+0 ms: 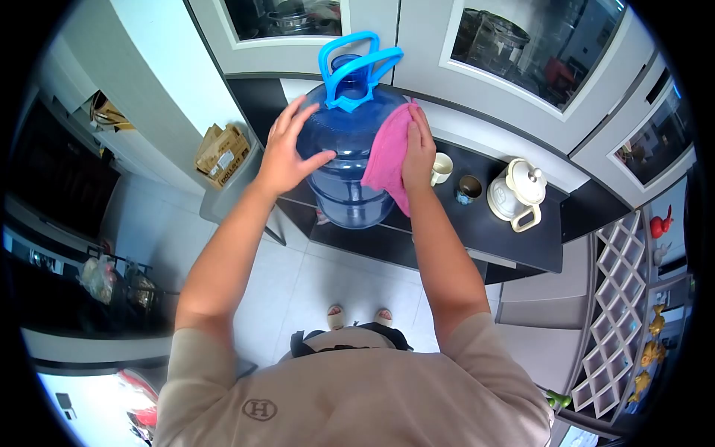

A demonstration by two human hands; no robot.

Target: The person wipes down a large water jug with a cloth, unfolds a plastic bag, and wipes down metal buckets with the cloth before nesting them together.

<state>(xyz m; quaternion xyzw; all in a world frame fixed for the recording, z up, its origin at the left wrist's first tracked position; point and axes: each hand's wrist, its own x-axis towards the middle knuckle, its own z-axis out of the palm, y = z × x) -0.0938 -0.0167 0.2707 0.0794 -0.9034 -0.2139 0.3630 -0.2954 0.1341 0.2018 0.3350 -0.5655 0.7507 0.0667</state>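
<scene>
Home interior, glass-fronted cabinets (423, 46), white lattice rack (615, 304), lidded pitcher (517, 195), tiled floor (277, 302)

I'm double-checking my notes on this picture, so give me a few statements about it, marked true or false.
1. The right hand holds a cloth. True.
2. The cloth is green. False: it is pink.
3. The left hand is open at the water jug. True.
4. A hand is gripping the jug's handle. False: neither hand holds the blue handle.
5. In this view, a lidded pot stands right of two cups. True.
</scene>
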